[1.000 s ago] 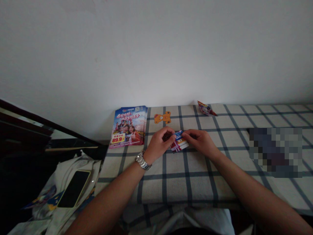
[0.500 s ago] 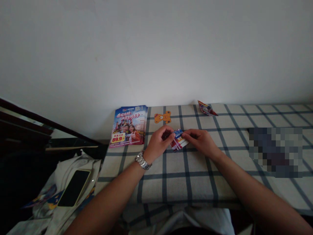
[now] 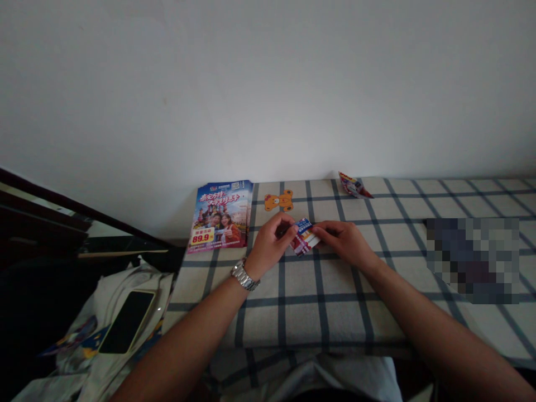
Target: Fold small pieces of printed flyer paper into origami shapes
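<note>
On the stack of blue-and-pink glossy flyers (image 3: 221,215), between nine and ten o'clock from our hands, we read a red "89.9" on yellow under a line of large Chinese characters, with a QR code at the top. The lettering on the small folded blue, white and magenta paper (image 3: 303,239) is too tiny for us to read. Our left hand (image 3: 272,241) and right hand (image 3: 348,244) each pinch it, fingertips close together, over the checked cloth-covered table (image 3: 301,312). Compared with a second ago, this paper has shifted slightly up and leftward; the stack has stayed put. We count one flat orange bear figure (image 3: 278,201) at eleven o'clock, one folded multicoloured paper piece (image 3: 354,186) between one and two, and one black-screened phone (image 3: 127,322) at eight.
</note>
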`<act>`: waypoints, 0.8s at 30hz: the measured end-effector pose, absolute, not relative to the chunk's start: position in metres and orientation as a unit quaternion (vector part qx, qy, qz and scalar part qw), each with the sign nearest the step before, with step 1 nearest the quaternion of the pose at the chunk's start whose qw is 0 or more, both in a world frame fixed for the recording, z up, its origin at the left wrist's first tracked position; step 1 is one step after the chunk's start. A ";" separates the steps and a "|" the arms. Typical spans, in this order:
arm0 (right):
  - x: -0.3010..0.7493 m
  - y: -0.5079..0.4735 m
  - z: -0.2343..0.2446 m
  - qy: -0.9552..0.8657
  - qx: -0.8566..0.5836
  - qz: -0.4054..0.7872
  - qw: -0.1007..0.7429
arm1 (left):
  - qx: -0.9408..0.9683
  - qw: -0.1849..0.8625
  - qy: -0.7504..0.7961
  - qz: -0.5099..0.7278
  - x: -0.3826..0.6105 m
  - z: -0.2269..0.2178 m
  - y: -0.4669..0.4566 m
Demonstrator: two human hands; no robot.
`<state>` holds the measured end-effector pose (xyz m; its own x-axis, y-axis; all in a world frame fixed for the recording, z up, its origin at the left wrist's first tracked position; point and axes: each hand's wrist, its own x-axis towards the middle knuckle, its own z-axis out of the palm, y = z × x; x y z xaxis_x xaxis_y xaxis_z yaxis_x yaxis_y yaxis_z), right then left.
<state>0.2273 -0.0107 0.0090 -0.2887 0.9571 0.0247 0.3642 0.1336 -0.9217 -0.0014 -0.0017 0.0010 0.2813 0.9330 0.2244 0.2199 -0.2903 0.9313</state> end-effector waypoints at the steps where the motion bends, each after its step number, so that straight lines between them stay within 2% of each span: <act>1: 0.227 -0.011 0.009 -0.673 -0.493 0.435 0.338 | 0.682 0.420 0.423 0.425 -0.001 0.002 -0.002; 8: 0.229 -0.009 0.006 -0.665 -0.502 0.447 0.326 | 0.668 0.442 0.422 0.424 -0.001 0.001 -0.002; 17: 0.229 -0.010 0.004 -0.649 -0.477 0.483 0.345 | 0.655 0.418 0.439 0.451 -0.005 -0.001 0.002; 24: 0.230 -0.008 0.002 -0.656 -0.504 0.444 0.344 | 0.666 0.414 0.437 0.441 -0.002 -0.001 0.000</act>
